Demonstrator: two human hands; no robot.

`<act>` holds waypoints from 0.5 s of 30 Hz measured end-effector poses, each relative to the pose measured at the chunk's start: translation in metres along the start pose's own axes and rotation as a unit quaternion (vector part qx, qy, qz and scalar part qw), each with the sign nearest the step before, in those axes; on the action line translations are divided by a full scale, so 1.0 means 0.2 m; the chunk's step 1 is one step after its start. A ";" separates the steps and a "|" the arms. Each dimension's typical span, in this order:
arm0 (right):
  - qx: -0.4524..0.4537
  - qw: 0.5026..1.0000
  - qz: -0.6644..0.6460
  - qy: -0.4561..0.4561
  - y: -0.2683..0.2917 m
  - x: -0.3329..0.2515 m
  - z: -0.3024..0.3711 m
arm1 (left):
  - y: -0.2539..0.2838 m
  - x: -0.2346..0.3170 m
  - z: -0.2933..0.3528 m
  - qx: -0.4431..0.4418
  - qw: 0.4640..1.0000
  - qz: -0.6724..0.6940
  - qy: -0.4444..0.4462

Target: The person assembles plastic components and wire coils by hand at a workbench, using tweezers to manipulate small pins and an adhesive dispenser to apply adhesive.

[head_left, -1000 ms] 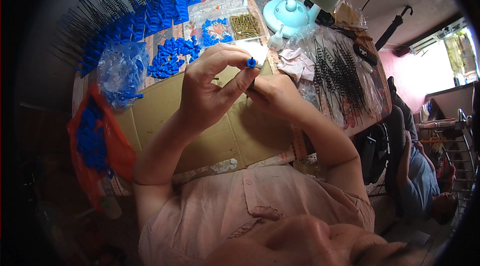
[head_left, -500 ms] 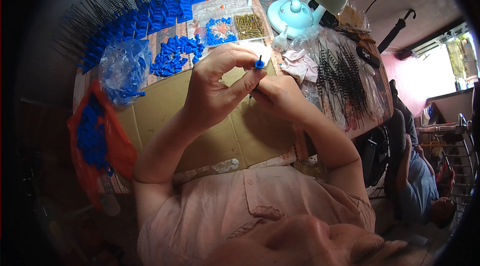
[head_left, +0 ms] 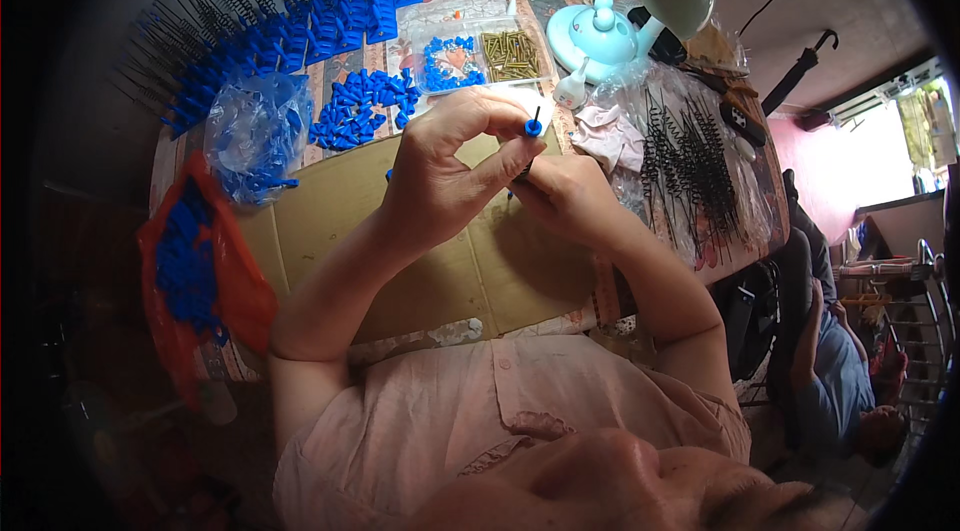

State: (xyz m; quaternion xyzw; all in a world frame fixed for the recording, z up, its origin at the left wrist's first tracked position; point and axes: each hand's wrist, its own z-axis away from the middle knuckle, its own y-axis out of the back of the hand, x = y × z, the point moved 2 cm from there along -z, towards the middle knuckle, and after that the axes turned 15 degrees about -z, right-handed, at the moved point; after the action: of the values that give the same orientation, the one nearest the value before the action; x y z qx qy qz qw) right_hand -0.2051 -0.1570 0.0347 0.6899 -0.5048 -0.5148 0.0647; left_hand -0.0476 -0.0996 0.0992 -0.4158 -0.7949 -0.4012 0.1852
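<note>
Over a brown cardboard sheet (head_left: 335,206), my two hands meet. Between thumb and forefinger, my left hand (head_left: 440,166) pinches a small blue plastic cap (head_left: 534,128) with a thin dark rod tip standing out of it. Just below, the fingers of my right hand (head_left: 572,199) are closed around a black coiled spring wire (head_left: 523,174), mostly hidden by the fingers. The cap and wire appear lined up; whether they are joined, I cannot tell. A tiny blue tip shows under the right fingers. Beyond the left hand lies a pile of blue cone-shaped pieces (head_left: 365,106).
Blue stands with upright spring wires (head_left: 290,36) fill the far left. A divided clear box (head_left: 482,81) holds small blue parts and brass pins. Loose black spring wires (head_left: 690,166) lie right, near a light-blue lamp base (head_left: 598,43). A red bag (head_left: 240,281) hangs left. Another person (head_left: 835,361) is at right.
The whole view has shifted slightly, so the table and hands appear a little further right. Both hands keep the same grips on the cap and spring wire.
</note>
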 end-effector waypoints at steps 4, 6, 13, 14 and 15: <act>0.001 1.000 -0.013 0.003 0.01 -0.01 -0.01 | -0.01 0.01 0.01 -0.001 1.000 0.013 0.010; 0.000 1.000 -0.021 0.008 0.01 -0.02 -0.01 | 0.00 0.01 0.01 0.000 1.000 0.008 0.015; 0.003 1.000 -0.011 0.012 0.01 -0.05 -0.02 | -0.01 0.01 0.02 0.004 1.000 0.014 0.027; 0.010 1.000 -0.002 0.015 0.01 -0.05 -0.02 | -0.01 0.01 0.02 0.008 0.999 0.010 0.031; -0.007 1.000 0.002 0.010 0.01 -0.04 -0.01 | -0.02 0.01 0.02 0.028 0.999 0.015 0.015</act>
State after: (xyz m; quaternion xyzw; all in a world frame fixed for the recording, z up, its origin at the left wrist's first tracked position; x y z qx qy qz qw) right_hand -0.2043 -0.1524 0.0429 0.6934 -0.5020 -0.5114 0.0753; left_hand -0.0515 -0.0967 0.0961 -0.4161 -0.7967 -0.3822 0.2145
